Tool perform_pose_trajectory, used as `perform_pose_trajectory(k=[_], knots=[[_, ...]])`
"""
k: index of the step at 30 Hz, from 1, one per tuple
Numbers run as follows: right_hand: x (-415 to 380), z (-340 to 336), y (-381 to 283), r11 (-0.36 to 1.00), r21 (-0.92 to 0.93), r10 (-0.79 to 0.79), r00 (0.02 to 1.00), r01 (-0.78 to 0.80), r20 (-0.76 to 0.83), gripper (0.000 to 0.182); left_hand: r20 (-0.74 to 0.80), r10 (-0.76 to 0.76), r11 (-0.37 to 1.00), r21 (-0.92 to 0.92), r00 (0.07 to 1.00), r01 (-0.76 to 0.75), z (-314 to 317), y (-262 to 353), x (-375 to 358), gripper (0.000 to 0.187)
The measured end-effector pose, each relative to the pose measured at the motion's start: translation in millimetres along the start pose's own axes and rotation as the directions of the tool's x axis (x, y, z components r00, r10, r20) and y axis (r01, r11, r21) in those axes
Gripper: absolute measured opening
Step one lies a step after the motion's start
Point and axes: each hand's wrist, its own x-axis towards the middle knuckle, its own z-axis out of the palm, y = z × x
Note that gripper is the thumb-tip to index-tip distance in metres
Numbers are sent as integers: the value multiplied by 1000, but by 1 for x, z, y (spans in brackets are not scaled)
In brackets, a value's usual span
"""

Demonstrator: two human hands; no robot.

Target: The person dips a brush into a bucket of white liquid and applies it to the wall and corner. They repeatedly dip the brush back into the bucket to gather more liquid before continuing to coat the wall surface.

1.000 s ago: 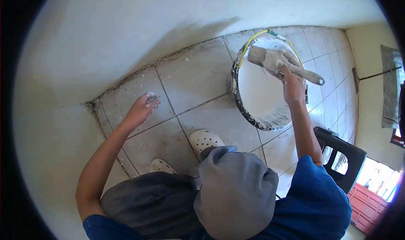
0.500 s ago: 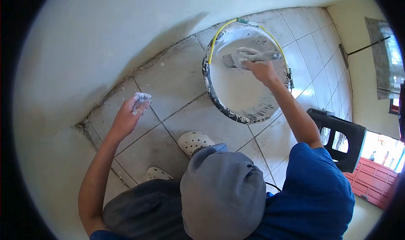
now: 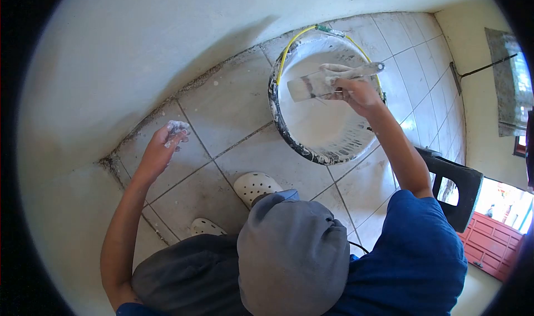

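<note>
My right hand [image 3: 361, 96] grips a paintbrush [image 3: 302, 89] coated in white, held over a round bucket [image 3: 280, 118]. The brush's broad end points left, and its handle runs up to the right past my fingers. White paint [image 3: 314, 124] fills the bucket, whose inner wall is streaked with it. Off to the left, my left hand [image 3: 158, 149] is closed around a small crumpled, white-smeared wad [image 3: 178, 128], held above the floor tiles. What the wad is made of cannot be made out.
A yellow bucket handle [image 3: 292, 41] arches along the far rim. The wall [image 3: 139, 49] meets the tiled floor [image 3: 239, 102] behind the bucket. A black plastic stool [image 3: 473, 191] stands at right. Pale clogs [image 3: 255, 185] are on the feet below. A long-handled tool [image 3: 484, 66] leans farther right.
My right hand has turned and shifted slightly right, showing more of the brush's broad end. My left hand has moved a little left, still closed on the wad.
</note>
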Motion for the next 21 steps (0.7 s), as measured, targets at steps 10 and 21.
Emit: perform_pose_trajectory(k=[10, 21], knots=[[-29, -1, -18, 216, -871, -558, 788, 442, 261, 29, 23, -7, 999, 33, 1000, 6, -2, -9, 3, 26], [-40, 4, -12, 885, 374, -204, 954, 276, -220, 17, 87, -154, 893, 439, 984, 101, -35, -85, -57, 34]])
